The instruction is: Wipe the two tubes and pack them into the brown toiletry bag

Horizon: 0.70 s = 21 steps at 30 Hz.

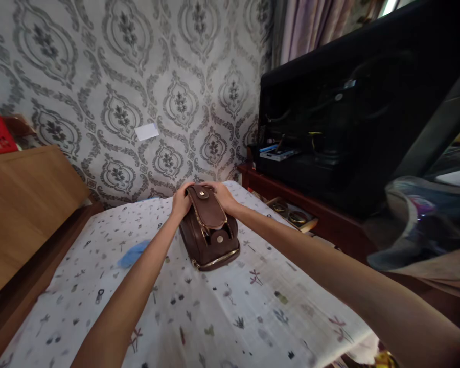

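Note:
A brown leather bag (209, 240) with brass snaps and a gold zip lies on a table covered by a white patterned cloth (230, 306). Its flap strap (207, 207) is lifted over the top, showing a snap button. My left hand (181, 200) grips the bag's far left end, fingers curled round it. My right hand (223, 197) holds the far right end beside the flap, fingers closed on the leather. Both arms reach forward across the cloth.
A blue cloth (133, 254) lies left of the bag. A wooden headboard (19, 199) stands at the left and a dark cabinet (352, 128) on a red-brown stand at the right. A blurred object (421, 225) sits close at right. Patterned wallpaper lies behind.

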Motion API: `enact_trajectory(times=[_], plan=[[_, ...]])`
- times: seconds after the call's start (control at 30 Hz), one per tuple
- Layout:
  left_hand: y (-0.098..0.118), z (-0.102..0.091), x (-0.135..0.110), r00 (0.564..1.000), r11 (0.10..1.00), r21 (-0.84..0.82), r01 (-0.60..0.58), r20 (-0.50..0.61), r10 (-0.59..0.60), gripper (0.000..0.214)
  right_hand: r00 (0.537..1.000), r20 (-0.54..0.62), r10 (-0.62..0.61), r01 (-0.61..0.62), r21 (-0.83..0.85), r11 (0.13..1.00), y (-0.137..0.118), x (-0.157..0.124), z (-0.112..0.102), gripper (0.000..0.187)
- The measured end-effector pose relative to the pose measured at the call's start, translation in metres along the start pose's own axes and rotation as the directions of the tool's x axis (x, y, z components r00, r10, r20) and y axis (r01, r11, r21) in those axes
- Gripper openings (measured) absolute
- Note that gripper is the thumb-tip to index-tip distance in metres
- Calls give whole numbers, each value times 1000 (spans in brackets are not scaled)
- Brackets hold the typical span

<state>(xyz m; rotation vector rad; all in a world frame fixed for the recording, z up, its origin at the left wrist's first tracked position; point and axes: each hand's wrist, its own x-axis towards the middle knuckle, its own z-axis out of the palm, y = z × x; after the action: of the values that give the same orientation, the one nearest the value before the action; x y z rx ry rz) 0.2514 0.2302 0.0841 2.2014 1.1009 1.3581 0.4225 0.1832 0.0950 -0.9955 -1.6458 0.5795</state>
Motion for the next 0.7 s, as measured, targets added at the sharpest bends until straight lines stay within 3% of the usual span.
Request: enact_trajectory(times=[0.27,0.43,0.7], plan=[[7,-5,-12,999,999,15,-48,16,47,42,1000,28,5,-6,12,1000,-1,-2,-2,37],[15,-8,-24,995,996,43,-79,61,76,46,1000,25,-4,7,-136,991,-6,-9,-6,40],[42,-12,-60,989,991,79,-105,112,96,63,998,36,-45,49,-122,991,-11,-33,-13,33]])
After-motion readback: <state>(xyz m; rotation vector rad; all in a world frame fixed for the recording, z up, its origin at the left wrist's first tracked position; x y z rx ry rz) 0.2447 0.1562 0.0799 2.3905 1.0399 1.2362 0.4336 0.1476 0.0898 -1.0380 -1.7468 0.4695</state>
